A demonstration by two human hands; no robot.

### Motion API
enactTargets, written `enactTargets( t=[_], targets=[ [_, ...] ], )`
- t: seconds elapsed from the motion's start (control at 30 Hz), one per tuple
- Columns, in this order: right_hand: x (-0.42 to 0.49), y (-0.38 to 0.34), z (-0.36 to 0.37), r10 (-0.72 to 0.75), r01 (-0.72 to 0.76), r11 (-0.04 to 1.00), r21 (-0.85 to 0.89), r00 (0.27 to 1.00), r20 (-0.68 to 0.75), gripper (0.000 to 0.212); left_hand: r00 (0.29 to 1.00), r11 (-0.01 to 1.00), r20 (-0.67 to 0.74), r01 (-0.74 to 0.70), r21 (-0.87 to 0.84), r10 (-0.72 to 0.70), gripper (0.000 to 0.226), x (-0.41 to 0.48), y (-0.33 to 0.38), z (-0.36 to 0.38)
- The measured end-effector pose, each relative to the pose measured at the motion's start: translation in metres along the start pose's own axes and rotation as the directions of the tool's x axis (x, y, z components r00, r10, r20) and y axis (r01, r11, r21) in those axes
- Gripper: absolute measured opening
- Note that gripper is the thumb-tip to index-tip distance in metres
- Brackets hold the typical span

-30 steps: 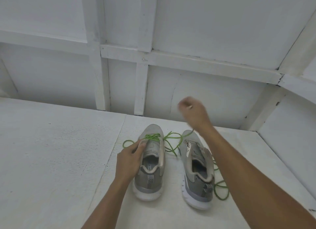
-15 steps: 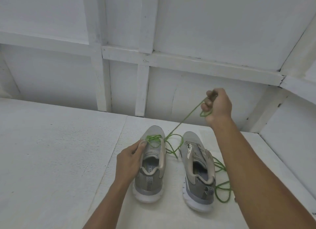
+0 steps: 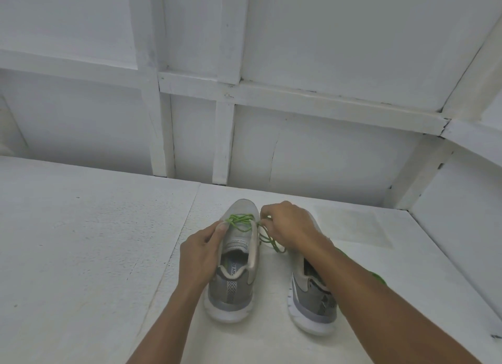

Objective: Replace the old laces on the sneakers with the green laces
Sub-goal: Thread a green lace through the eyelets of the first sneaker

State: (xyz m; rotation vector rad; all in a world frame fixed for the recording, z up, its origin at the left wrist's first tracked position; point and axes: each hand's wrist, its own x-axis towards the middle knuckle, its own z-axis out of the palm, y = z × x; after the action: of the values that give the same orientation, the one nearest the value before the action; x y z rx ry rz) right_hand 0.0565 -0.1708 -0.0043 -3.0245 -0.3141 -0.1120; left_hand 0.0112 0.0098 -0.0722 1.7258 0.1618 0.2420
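Two grey sneakers stand side by side on the white surface, toes pointing away from me. The left sneaker (image 3: 239, 257) has a green lace (image 3: 240, 222) crossed through its front eyelets. My left hand (image 3: 201, 255) grips the left side of this sneaker, thumb pressed by the lace. My right hand (image 3: 288, 227) is down at the sneaker's right side, fingers curled round the lace, whose loose part trails under the wrist. The right sneaker (image 3: 312, 301) is partly hidden by my right forearm. More green lace (image 3: 379, 278) shows beyond that arm.
A white panelled wall (image 3: 298, 146) with raised battens stands close behind the sneakers and bends round on the right. The white textured surface (image 3: 81, 241) stretches wide to the left, with a seam running just left of the sneakers.
My right hand, which was raised high pulling the green lace taut, has come down to the right side of the left sneaker's eyelets. My left hand has stayed on the sneaker.
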Motion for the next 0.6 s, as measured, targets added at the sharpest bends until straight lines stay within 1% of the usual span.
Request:
enactTargets(
  t=[0.13, 0.2, 0.27, 0.37, 0.47, 0.6],
  targets=[
    [0.0, 0.011, -0.014, 0.026, -0.027, 0.999, -0.031, 0.999, -0.029, 0.022, 1.0, 1.0, -0.013, 0.006, -0.014, -0.007, 0.013, -0.005, 0.007, -0.002],
    [0.0, 0.019, -0.021, 0.04, -0.041, 0.999, -0.033, 0.999, -0.021, 0.021, 1.0, 1.0, -0.011, -0.007, 0.001, 0.007, 0.023, -0.007, 0.011, -0.002],
    [-0.002, 0.025, -0.027, 0.05, -0.05, 0.998, -0.029, 0.999, 0.003, 0.022, 1.0, 1.0, -0.005, -0.012, 0.024, 0.012, 0.035, -0.007, 0.012, -0.002],
    [-0.004, 0.027, -0.029, 0.08, -0.081, 0.997, 0.003, 0.994, 0.068, 0.021, 1.0, 0.999, -0.002, -0.013, 0.034, 0.013, 0.039, -0.008, 0.013, -0.001],
    [-0.006, 0.025, -0.03, 0.08, -0.099, 0.983, 0.156, 0.989, 0.122, 0.015, 1.0, 0.999, -0.018, -0.011, 0.044, 0.011, 0.04, -0.008, 0.013, -0.001],
    [-0.017, 0.004, -0.027, 0.06, -0.1, 0.917, 0.385, 0.992, 0.115, 0.011, 0.999, 0.998, -0.034, -0.019, 0.052, 0.021, 0.043, -0.009, 0.013, -0.002]
  ],
)
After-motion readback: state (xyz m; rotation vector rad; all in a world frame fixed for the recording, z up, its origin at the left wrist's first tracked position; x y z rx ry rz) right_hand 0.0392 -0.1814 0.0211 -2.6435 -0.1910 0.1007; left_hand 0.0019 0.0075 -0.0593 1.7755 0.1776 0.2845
